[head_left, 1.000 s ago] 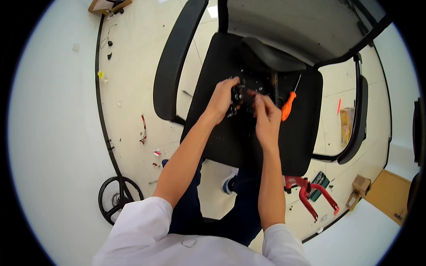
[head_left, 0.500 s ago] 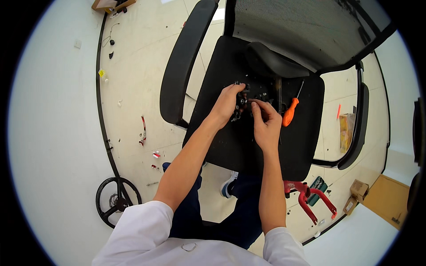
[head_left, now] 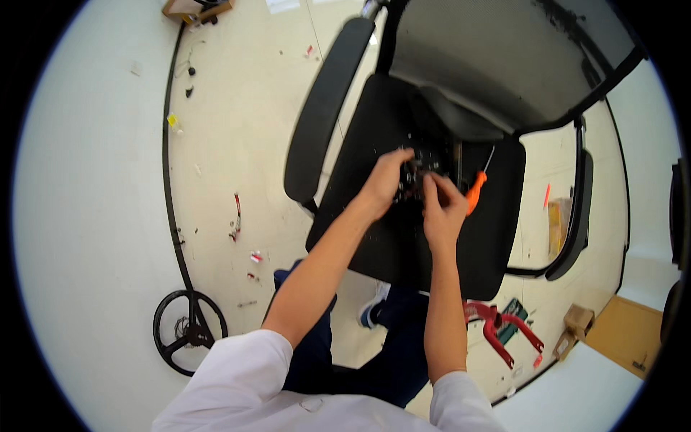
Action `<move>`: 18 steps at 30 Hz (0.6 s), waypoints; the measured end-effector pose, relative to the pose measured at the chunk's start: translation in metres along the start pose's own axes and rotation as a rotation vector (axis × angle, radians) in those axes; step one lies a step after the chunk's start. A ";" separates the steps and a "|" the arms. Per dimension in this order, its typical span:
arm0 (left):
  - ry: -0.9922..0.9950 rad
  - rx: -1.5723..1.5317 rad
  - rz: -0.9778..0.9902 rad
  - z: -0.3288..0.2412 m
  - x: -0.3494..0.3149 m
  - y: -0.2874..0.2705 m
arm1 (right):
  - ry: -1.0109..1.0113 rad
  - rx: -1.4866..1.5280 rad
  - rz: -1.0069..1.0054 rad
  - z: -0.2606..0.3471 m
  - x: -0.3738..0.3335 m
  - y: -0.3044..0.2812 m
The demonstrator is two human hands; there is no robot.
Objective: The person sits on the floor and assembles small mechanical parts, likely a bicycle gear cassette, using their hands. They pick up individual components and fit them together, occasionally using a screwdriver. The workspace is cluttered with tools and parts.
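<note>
My left hand (head_left: 386, 180) is closed around a small black mechanical part (head_left: 409, 181) with bright metal bits; its exact kind is too blurred to tell. On the part's right side, my right hand (head_left: 445, 209) has thumb and finger pinched together, and whatever lies between them is too small to name. Both hands work just above the black chair seat (head_left: 363, 245). Beyond them lies a black bicycle saddle (head_left: 461, 119) with its seat post (head_left: 458, 160) toward me. An orange-handled screwdriver (head_left: 476, 193) rests to the right of the post.
Armrests (head_left: 324, 108) flank the seat, and a mesh backrest (head_left: 497, 65) rises behind. A black spoked wheel (head_left: 162, 331) leans at the lower left. A red fork (head_left: 491, 320), a green case (head_left: 512, 322) and cardboard boxes (head_left: 576, 320) lie lower right. Small parts are scattered over the floor.
The view has shifted slightly, so the chair and my hands appear a little further right and lower. The left hand keeps its hold, and the right fingers stay beside the part.
</note>
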State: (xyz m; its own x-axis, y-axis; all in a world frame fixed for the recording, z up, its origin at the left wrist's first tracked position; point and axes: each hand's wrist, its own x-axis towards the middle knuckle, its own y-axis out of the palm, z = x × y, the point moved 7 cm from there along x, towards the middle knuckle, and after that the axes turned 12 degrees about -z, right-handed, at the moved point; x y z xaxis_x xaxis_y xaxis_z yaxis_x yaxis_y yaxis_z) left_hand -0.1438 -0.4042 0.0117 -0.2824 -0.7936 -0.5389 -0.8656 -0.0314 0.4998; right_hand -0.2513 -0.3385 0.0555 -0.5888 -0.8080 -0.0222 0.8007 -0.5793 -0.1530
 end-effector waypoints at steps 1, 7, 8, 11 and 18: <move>0.015 -0.027 0.042 0.002 -0.001 0.000 | -0.023 -0.006 0.006 0.001 0.002 0.002; -0.069 -0.098 0.077 0.034 -0.011 0.003 | 0.173 0.113 0.067 -0.008 -0.007 -0.010; -0.115 -0.108 0.034 0.038 -0.018 0.005 | 0.122 0.092 0.094 -0.006 -0.012 -0.015; -0.147 -0.187 -0.075 0.044 -0.066 -0.032 | 0.063 0.168 0.217 -0.005 -0.051 0.002; -0.244 -0.100 -0.072 0.103 -0.202 -0.091 | 0.046 0.049 0.270 -0.006 -0.203 -0.032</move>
State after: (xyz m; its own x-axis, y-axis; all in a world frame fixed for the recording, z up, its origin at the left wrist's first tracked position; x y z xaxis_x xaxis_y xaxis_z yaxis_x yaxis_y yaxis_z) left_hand -0.0507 -0.1783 0.0058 -0.3237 -0.6179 -0.7165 -0.8450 -0.1518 0.5127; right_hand -0.1578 -0.1557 0.0593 -0.3571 -0.9286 -0.1009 0.9330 -0.3493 -0.0872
